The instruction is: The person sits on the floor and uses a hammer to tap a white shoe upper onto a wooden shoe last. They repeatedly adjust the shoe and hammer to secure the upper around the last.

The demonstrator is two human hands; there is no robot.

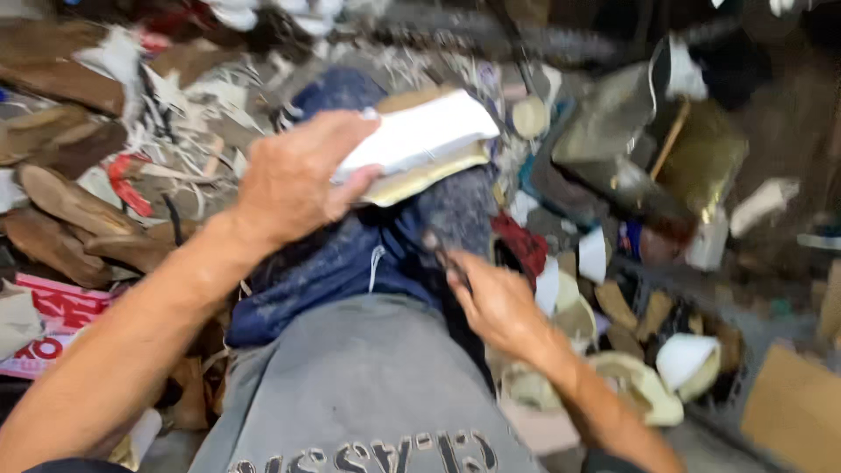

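- The left hand (293,180) grips a flat, wedge-shaped white sole piece (416,140) with a cream-yellow underside; the fingers (346,131) curl over its near end and the thumb presses from below, so the hand is closed around it.
- The piece juts away from those fingers, above dusty dark-blue cloth (350,254) draped over the person's knee.
- The right hand (495,302) has its fingers drawn together around a thin dark tool (442,254), whose tip pokes up towards the white piece without touching it; blur hides what kind of tool it is.
- A grey fabric lap (359,385) lies under both wrists.
- Left of the left hand lie brown leather scraps (61,210); right of the right hand, pale curved offcuts (683,363) and cardboard (793,407).
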